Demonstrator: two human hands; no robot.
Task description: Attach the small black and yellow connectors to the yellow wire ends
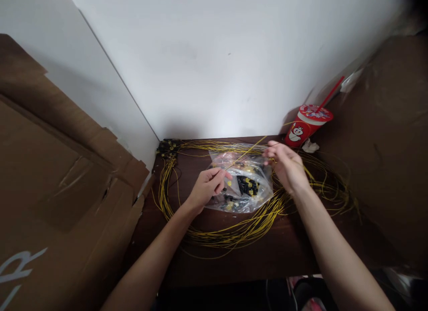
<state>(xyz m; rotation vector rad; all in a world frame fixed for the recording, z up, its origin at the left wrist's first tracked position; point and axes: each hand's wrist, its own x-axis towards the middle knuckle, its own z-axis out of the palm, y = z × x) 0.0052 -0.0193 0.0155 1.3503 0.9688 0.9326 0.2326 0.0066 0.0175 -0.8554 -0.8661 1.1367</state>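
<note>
While both hands pinch one yellow wire (245, 154), it slants up from the left hand (207, 186) toward the right hand (285, 164), above the plastic bag (244, 186).

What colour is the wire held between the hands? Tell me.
Yellow. The wire runs from the left hand to the right hand, clearest in the head view.

My bare forearms reach forward from the lower edge and draw toward each other, my left hand (206, 187) curled with thumb and fingertips pinched together, my right hand (286, 166) a little higher and farther out, its fingers bent and pinched too, palm turned down.
</note>
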